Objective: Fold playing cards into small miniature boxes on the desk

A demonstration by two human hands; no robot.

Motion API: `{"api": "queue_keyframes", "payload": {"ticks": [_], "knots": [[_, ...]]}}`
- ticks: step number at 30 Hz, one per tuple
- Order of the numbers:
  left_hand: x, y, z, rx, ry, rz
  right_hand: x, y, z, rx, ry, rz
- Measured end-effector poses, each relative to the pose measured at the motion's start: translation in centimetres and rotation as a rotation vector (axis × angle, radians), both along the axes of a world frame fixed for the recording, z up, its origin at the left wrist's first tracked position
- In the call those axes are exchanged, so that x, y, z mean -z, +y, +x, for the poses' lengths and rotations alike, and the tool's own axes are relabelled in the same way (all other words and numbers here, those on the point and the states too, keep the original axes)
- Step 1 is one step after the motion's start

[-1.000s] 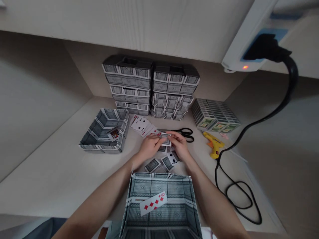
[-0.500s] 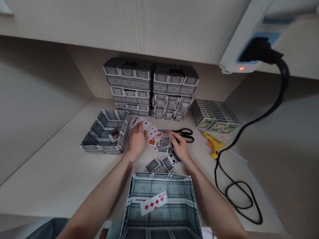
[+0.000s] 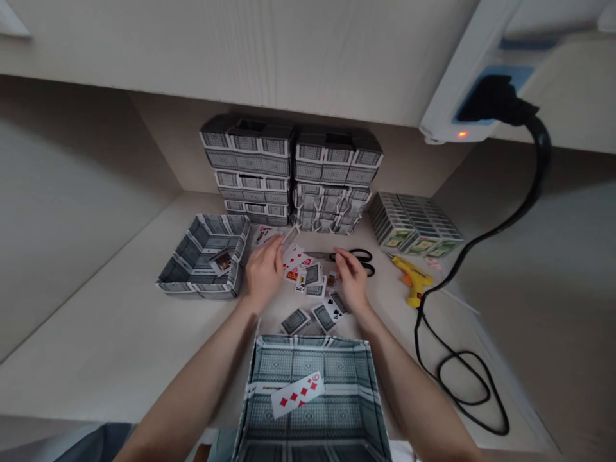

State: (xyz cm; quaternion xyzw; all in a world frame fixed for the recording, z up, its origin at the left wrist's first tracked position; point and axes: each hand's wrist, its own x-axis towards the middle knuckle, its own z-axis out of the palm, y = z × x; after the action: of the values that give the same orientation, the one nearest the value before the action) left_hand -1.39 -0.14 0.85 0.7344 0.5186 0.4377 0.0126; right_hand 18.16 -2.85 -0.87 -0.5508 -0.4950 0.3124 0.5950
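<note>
My left hand point(image 3: 264, 271) pinches a playing card point(image 3: 290, 237), raised at a tilt above the loose cards. My right hand point(image 3: 352, 277) is beside the scissors point(image 3: 360, 256), its fingers curled; what they hold, if anything, is hidden. Between the hands lie face-up cards point(image 3: 294, 258) and some with patterned backs point(image 3: 314, 274). A small face card point(image 3: 331, 281) shows close to the right fingers. Nearer me are more cards point(image 3: 295, 321). In front of my body stands an open box made of cards point(image 3: 312, 353), with a six of diamonds point(image 3: 298, 394) inside.
Another open card box point(image 3: 197, 285) stands left, holding a card or two. Stacked card boxes point(image 3: 250, 157) line the back wall. On the right are packed card decks point(image 3: 414, 221), a yellow glue gun point(image 3: 412, 280) and a looped black cable point(image 3: 462, 353). A power strip point(image 3: 462, 115) hangs above.
My left hand has lifted a card from the face-up spread. The right hand has drawn slightly right, away from the patterned-back cards. The box near me stays put.
</note>
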Motion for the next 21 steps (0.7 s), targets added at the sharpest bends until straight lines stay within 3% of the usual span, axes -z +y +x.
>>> {"api": "queue_keyframes", "payload": {"ticks": [4,10,17,21], "knots": [[0.2,-1.3,1.6,0.166,-0.068,0.067,-0.3,-0.3,-0.4,-0.018,-0.331,0.19],[0.9,-2.2,3.1,0.406,-0.121,0.002,0.1,-0.3,-0.5,-0.107,-0.574,0.257],[1.2,-2.1,3.6,0.527,-0.262,-0.282,0.2,-0.3,-0.7,-0.153,-0.548,0.253],[1.0,-2.0,3.7,0.565,-0.353,-0.352,0.0,-0.3,-1.0,-0.147,-0.255,0.172]]}}
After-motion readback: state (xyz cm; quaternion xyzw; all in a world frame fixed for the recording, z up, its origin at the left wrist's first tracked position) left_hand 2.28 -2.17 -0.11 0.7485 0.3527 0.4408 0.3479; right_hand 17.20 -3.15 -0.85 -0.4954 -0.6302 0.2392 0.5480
